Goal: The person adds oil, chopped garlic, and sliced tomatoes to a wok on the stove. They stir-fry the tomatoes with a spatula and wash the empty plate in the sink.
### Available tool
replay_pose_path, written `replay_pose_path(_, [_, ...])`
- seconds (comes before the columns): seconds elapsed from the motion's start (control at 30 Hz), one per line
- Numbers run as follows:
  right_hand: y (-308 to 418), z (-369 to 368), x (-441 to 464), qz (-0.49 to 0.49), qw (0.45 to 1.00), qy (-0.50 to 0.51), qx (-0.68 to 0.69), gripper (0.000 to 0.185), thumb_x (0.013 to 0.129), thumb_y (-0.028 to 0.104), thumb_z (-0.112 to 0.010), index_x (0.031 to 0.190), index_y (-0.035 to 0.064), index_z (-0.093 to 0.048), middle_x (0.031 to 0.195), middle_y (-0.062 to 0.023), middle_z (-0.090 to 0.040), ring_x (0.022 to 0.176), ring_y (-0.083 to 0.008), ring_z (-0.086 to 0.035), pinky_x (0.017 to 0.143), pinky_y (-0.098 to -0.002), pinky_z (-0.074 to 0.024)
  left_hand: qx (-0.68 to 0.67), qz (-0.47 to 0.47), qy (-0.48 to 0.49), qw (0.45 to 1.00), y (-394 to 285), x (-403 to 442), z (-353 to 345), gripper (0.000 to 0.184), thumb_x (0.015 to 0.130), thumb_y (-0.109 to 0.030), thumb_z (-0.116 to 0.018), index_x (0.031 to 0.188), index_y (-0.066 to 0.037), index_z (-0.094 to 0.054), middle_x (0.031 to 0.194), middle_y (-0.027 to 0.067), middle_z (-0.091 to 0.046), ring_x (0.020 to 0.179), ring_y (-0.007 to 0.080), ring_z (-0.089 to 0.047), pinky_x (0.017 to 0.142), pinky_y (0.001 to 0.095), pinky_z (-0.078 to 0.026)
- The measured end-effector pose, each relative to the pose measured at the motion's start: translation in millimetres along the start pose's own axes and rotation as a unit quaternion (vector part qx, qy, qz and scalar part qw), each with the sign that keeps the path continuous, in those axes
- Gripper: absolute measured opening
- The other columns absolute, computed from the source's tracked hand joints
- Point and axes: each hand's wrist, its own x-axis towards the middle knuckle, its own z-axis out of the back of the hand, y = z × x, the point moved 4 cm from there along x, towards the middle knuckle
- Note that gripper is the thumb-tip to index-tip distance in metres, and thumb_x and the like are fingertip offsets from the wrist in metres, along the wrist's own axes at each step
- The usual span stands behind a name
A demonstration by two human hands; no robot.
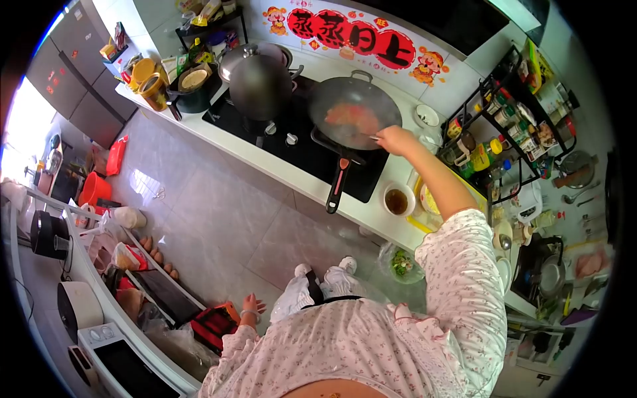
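Right hand: the person's right hand point(396, 140) reaches over the near right rim of the wok, its fingers closed together around 1 thin, pale utensil point(376, 137).
Utensil: its short visible part points left from the fingers, over the wok; most of it is hidden, so its full length and shape cannot be told.
Wok: a wide, round, dark-grey wok point(385, 99) sits on the right side of the stove. Its long axis runs from a small loop handle point(362, 73) at the far rim to a long black handle with a reddish inset point(338, 184), which points back toward the person and slightly left.
Food: red-orange pieces point(348, 119) lie spread across the wok's bottom.
Left hand: the left hand point(251, 308) hangs low by the person's left side, above the grey tiled floor point(222, 222), fingers somewhat spread.
Stove: a black, flat-topped stove point(302, 156) with 2 knobs showing, set in the white bench point(373, 213).
Bowl: 1 white round bowl of brown liquid point(411, 194) stands on the bench, right of the black handle, beside a yellow-edged tray point(417, 222).
Small dish: 1 small white round dish point(434, 119) lies right of the wok.
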Motion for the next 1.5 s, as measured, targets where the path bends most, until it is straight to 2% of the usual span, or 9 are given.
replay_pose_path(0.17, [-8, 11, -2, -0.031, 0.996, -0.079, 0.038, 0.020, 0.073, 0.025, -0.047, 0.083, 0.0107, -0.055, 0.077, -0.0104, -0.056, 0.074, -0.0270, -0.053, 0.061, -0.0375, -0.0426, -0.012, -0.005, 0.006, 1.000, 6, 1, 3, 0.042, 0.079, -0.035, -0.039, 0.113, -0.014, -0.028, 0.088, 0.0118, -0.049, 0.065, 0.0266, -0.053, 0.054, 0.0385, -0.045])
replay_pose_path(0.4, [10, -16, 7, -0.056, 0.998, -0.008, -0.007, 0.020, 0.072, 0.023, -0.048, 0.079, 0.0066, -0.057, 0.077, -0.0124, -0.056, 0.073, -0.0278, -0.054, 0.061, -0.0372, -0.0428, -0.014, 0.007, -0.007, 1.000, 10, -6, 9, 0.040, 0.078, -0.035, -0.040, 0.111, -0.015, -0.029, 0.086, 0.0120, -0.049, 0.065, 0.0273, -0.053, 0.053, 0.0389, -0.045])
replay_pose_path(0.6, [-22, 6, 0, -0.036, 0.998, -0.053, -0.018, 0.021, 0.073, 0.027, -0.047, 0.079, 0.0092, -0.056, 0.076, -0.0105, -0.056, 0.073, -0.0268, -0.054, 0.061, -0.0360, -0.0431, -0.014, -0.001, -0.004, 1.000, 10, 0, 3, 0.040, 0.078, -0.036, -0.040, 0.110, -0.016, -0.029, 0.088, 0.0120, -0.049, 0.065, 0.0270, -0.053, 0.053, 0.0388, -0.045])
replay_pose_path(0.67, [-35, 3, 0, -0.109, 0.991, -0.067, -0.024, 0.021, 0.074, 0.028, -0.046, 0.079, 0.0090, -0.055, 0.075, -0.0094, -0.056, 0.073, -0.0261, -0.054, 0.061, -0.0358, -0.0430, -0.023, 0.003, 0.009, 1.000, 13, 3, 4, 0.041, 0.078, -0.035, -0.040, 0.112, -0.016, -0.028, 0.089, 0.0119, -0.049, 0.065, 0.0269, -0.053, 0.053, 0.0387, -0.045])
replay_pose_path(0.87, [-37, -42, 27, -0.136, 0.990, -0.026, 0.000, 0.024, 0.072, 0.026, -0.049, 0.081, 0.0054, -0.057, 0.085, -0.0128, -0.055, 0.078, -0.0271, -0.053, 0.065, -0.0355, -0.0431, -0.013, 0.001, 0.002, 1.000, 12, -6, 5, 0.043, 0.078, -0.036, -0.039, 0.114, -0.016, -0.026, 0.091, 0.0120, -0.048, 0.066, 0.0264, -0.053, 0.053, 0.0382, -0.045])
replay_pose_path(1.07, [-14, 52, -8, -0.027, 0.998, 0.056, -0.006, 0.022, 0.071, 0.027, -0.050, 0.078, 0.0087, -0.058, 0.077, -0.0113, -0.056, 0.074, -0.0269, -0.053, 0.063, -0.0358, -0.0427, -0.009, 0.000, 0.011, 1.000, 14, 2, 7, 0.042, 0.078, -0.036, -0.039, 0.113, -0.015, -0.027, 0.091, 0.0122, -0.048, 0.065, 0.0264, -0.053, 0.053, 0.0378, -0.045])
replay_pose_path(1.2, [-1, 30, -13, -0.023, 0.994, 0.086, -0.063, 0.023, 0.071, 0.026, -0.050, 0.081, 0.0072, -0.057, 0.080, -0.0109, -0.056, 0.076, -0.0267, -0.054, 0.063, -0.0359, -0.0429, -0.013, 0.027, -0.006, 1.000, 12, -4, 2, 0.041, 0.078, -0.035, -0.039, 0.112, -0.015, -0.028, 0.091, 0.0122, -0.048, 0.064, 0.0261, -0.053, 0.052, 0.0372, -0.045])
replay_pose_path(1.3, [10, 13, -13, -0.062, 0.992, 0.088, -0.070, 0.023, 0.071, 0.025, -0.050, 0.081, 0.0056, -0.057, 0.081, -0.0112, -0.056, 0.076, -0.0267, -0.054, 0.064, -0.0351, -0.0433, -0.002, 0.016, 0.007, 1.000, 12, -7, -1, 0.040, 0.078, -0.038, -0.039, 0.109, -0.016, -0.027, 0.096, 0.0124, -0.046, 0.074, 0.0290, -0.051, 0.060, 0.0421, -0.042])
replay_pose_path(1.5, [-7, 23, -1, -0.045, 0.997, 0.050, -0.048, 0.024, 0.070, 0.028, -0.052, 0.078, 0.0053, -0.058, 0.079, -0.0113, -0.056, 0.077, -0.0261, -0.054, 0.065, -0.0356, -0.0432, -0.036, -0.014, 0.011, 0.999, 6, 4, 2, 0.039, 0.078, -0.035, -0.040, 0.111, -0.016, -0.028, 0.085, 0.0118, -0.050, 0.061, 0.0266, -0.052, 0.050, 0.0388, -0.044])
